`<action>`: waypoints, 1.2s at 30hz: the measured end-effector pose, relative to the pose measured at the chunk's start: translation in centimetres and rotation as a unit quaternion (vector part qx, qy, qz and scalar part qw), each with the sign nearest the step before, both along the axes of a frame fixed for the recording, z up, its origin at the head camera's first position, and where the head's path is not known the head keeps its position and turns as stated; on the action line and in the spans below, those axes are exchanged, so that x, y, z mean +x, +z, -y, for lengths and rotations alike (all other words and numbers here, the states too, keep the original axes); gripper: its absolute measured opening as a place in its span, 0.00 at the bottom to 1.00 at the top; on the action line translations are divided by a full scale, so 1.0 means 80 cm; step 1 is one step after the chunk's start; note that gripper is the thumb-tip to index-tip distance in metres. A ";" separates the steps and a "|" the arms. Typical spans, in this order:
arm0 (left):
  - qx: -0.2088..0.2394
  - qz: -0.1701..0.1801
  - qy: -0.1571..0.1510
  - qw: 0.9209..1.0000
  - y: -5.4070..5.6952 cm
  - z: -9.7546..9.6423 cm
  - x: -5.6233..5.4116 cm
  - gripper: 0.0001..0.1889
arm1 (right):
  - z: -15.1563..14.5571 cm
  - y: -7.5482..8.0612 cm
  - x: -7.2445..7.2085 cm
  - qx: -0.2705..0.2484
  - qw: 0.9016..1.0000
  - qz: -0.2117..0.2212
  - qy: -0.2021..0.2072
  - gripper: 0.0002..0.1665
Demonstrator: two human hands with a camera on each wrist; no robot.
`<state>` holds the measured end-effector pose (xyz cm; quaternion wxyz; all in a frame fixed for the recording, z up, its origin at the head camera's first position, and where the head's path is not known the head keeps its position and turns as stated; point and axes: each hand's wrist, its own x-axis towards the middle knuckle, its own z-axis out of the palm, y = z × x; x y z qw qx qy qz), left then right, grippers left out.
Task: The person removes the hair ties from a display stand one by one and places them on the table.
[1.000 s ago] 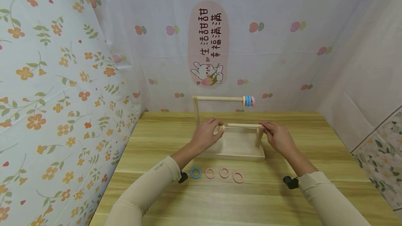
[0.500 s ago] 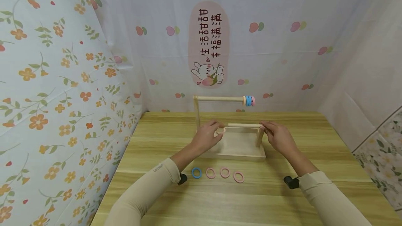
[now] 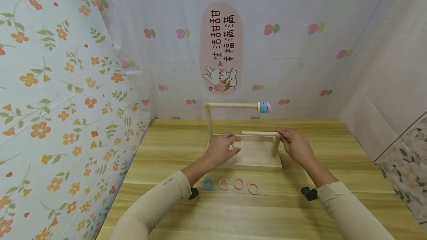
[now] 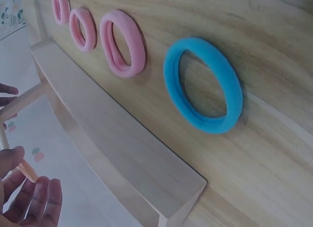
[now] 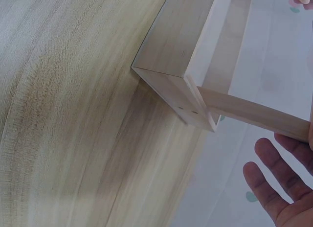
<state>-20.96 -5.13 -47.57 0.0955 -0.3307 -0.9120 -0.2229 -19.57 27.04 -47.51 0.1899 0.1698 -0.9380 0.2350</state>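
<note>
Left fingers point(image 4: 54, 200) pinch pale ring point(image 4: 29, 171), clear of lower rod point(image 3: 258, 133); right fingers point(image 3: 287, 135) pinch post point(image 5: 259, 114). Probably unloading; next likely wants ring down, toward near edge of worktop point(image 3: 240, 216).

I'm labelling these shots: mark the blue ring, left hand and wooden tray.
Blue ring point(image 4: 233, 95), left wrist view: right side of its band.
Left hand point(image 3: 218, 149), head view: back of hand.
Wooden tray point(image 3: 257, 152), head view: floor.
</note>
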 end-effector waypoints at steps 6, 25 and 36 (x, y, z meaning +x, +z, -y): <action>-0.003 -0.012 -0.017 1.000 -0.002 -0.004 0.004 0.20 | -0.001 -0.002 -0.002 -0.001 1.000 -0.010 0.005 0.20; 0.005 0.013 -0.048 0.999 0.004 -0.017 0.018 0.21 | 0.000 -0.002 -0.001 -0.005 1.000 -0.022 0.009 0.20; -0.018 0.009 -0.063 0.998 0.003 -0.026 0.024 0.21 | 0.000 -0.004 -0.002 -0.006 0.999 -0.031 0.013 0.20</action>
